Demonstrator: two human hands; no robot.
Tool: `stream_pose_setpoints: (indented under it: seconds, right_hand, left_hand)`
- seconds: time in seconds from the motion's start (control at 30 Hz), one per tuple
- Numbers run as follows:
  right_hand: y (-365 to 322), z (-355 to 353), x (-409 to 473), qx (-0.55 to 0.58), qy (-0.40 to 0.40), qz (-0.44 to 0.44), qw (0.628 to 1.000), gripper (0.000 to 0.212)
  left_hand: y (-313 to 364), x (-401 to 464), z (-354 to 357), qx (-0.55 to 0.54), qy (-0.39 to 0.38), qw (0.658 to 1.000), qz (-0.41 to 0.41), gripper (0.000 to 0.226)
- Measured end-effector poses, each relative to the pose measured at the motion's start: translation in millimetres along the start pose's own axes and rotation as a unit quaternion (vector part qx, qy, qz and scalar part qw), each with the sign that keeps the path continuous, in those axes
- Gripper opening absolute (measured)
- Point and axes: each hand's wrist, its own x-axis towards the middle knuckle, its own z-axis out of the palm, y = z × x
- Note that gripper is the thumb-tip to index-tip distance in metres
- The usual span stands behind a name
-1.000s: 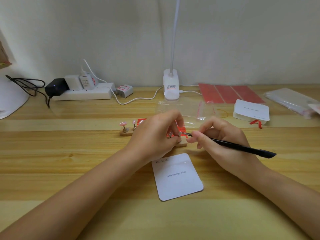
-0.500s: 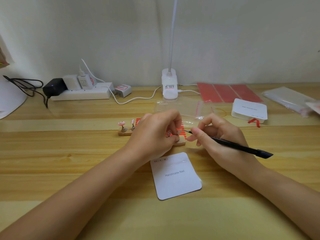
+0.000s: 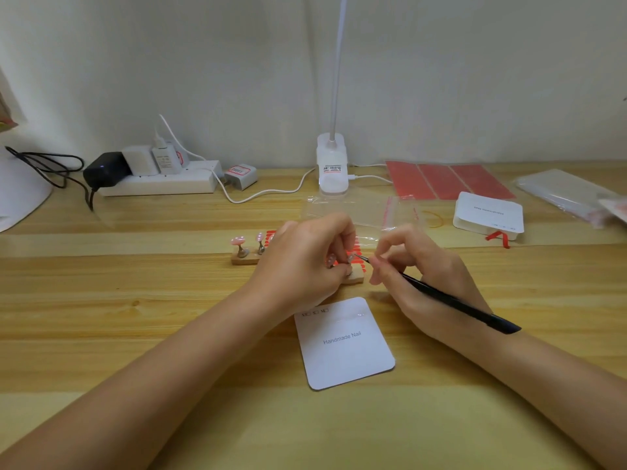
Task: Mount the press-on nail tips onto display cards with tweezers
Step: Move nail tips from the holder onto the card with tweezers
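Observation:
A white display card (image 3: 344,344) printed "Handmade Nail" lies flat in front of me. Behind it a small wooden stand (image 3: 243,258) carries pink nail tips (image 3: 238,240) on metal stems. My left hand (image 3: 305,262) covers the stand's right part, its fingers curled and pinching a small nail tip on a stem there. My right hand (image 3: 420,276) grips black tweezers (image 3: 451,300), whose tip meets the nail at my left fingertips. A red adhesive strip sheet (image 3: 356,252) shows behind the fingers.
A stack of white cards (image 3: 488,215) with a red tie sits at right, red sheets (image 3: 448,179) and clear bags (image 3: 563,195) behind it. A clear zip bag (image 3: 359,212), lamp base (image 3: 332,171) and power strip (image 3: 159,183) with chargers line the back.
Both hands stayed at the stand; the tweezers' tip moved slightly closer into my left fingertips. The card has not moved.

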Motion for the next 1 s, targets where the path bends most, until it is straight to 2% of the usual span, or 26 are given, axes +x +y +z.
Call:
stream_pose_setpoints:
  seconds: [0.17, 0.37, 0.43, 0.5, 0.57, 0.67, 0.8, 1.0]
  right_hand:
    - [0.6, 2.0, -1.5, -0.028, -0.001, -0.034, 0.999, 0.01]
    - [-0.3, 4.9, -2.1, -0.053, 0.004, -0.026, 0.998, 0.018]
    - [4.5, 2.6, 1.3, -0.054, 0.033, 0.019, 0.998, 0.02]
    - [10.5, -3.2, 6.7, 0.002, 0.091, 0.107, 0.99, 0.022]
    - [11.0, -7.5, 8.8, 0.036, 0.116, 0.122, 0.985, 0.017]
    - [4.9, -6.5, 7.9, 0.059, 0.081, 0.112, 0.989, 0.016]
    - [4.1, -10.9, 9.8, 0.147, 0.063, 0.147, 0.976, 0.024]
    - [7.8, -14.4, 11.6, 0.181, 0.039, 0.177, 0.967, 0.02]
  left_hand:
    - [1.3, 0.3, -0.4, 0.007, -0.006, 1.0, -0.012, 0.042]
    - [3.6, 2.6, -0.8, 0.005, -0.011, 1.0, -0.015, 0.028]
    - [3.5, 2.6, -1.5, 0.013, -0.013, 1.0, -0.018, 0.028]
    - [2.5, 1.4, -1.9, 0.015, -0.014, 1.0, -0.019, 0.029]
    - [2.3, 0.3, -1.6, 0.014, -0.015, 1.0, -0.016, 0.029]
    - [2.2, 0.0, -2.2, 0.026, -0.026, 0.999, -0.008, 0.03]
    - [0.6, -0.8, -4.0, 0.033, -0.037, 0.999, -0.006, 0.025]
    - [6.8, -4.3, -9.2, 0.076, -0.023, 0.997, 0.023, 0.031]
